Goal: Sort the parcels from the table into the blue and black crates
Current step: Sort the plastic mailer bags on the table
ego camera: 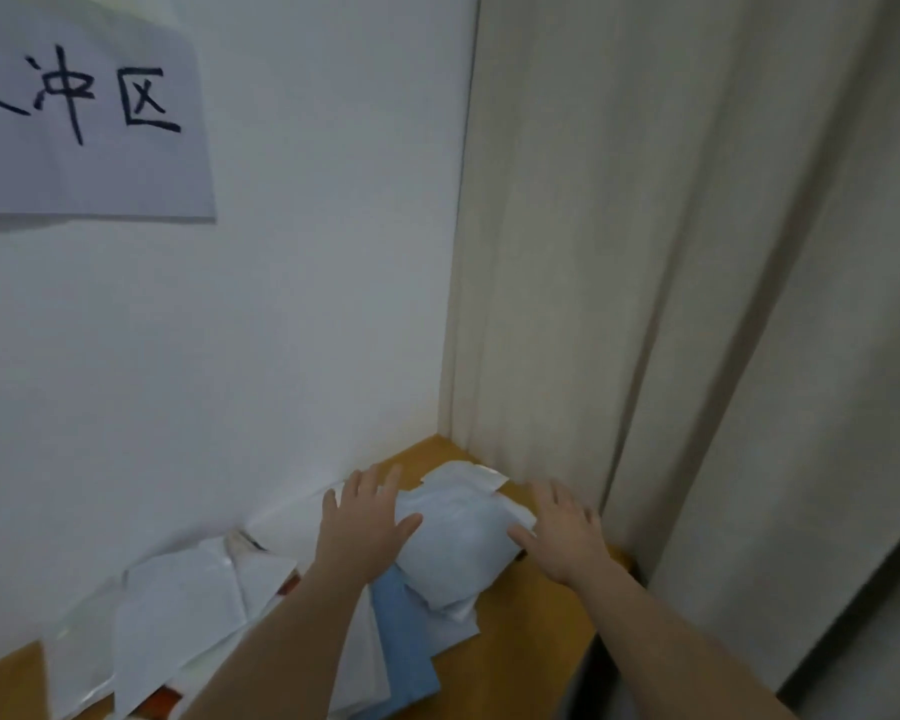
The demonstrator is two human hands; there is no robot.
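A puffy white parcel (458, 543) lies on top of a heap of parcels at the far right end of the yellow table (536, 621). My left hand (365, 527) lies on its left side with fingers spread and straight. My right hand (562, 532) is flat at its right edge, fingers also spread. Under it lie a blue parcel (404, 641) and several flat white parcels (178, 610) stretching to the left along the wall. No crate is in view.
A white wall (281, 304) with a paper sign (84, 111) stands right behind the table. A cream curtain (671, 304) hangs at the table's right end. The table's right edge drops off near my right forearm.
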